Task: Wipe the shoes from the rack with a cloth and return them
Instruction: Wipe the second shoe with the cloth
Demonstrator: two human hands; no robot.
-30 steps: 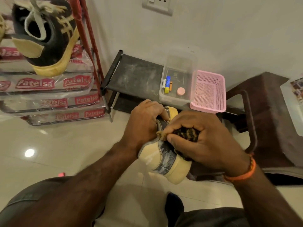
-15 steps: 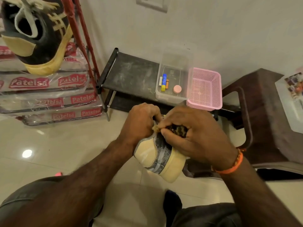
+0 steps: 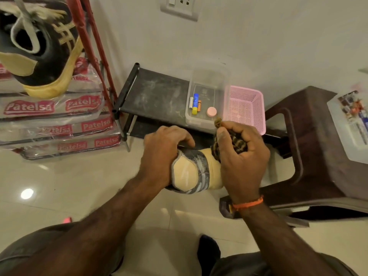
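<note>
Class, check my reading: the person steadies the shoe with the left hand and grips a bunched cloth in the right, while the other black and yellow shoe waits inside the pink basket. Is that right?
Not quite. The other shoe sits on the rack at upper left; the pink basket holds no shoe, as the head view shows. The rest stands: left hand steadies the shoe, right hand grips the cloth.

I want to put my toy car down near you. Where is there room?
The low black shelf is bare on its left part, between the red rack and the clear box. The floor left of the hands is bare too. The pink basket looks empty. It is crowded in the middle, where the left hand holds the shoe and the right hand grips the cloth.
</note>
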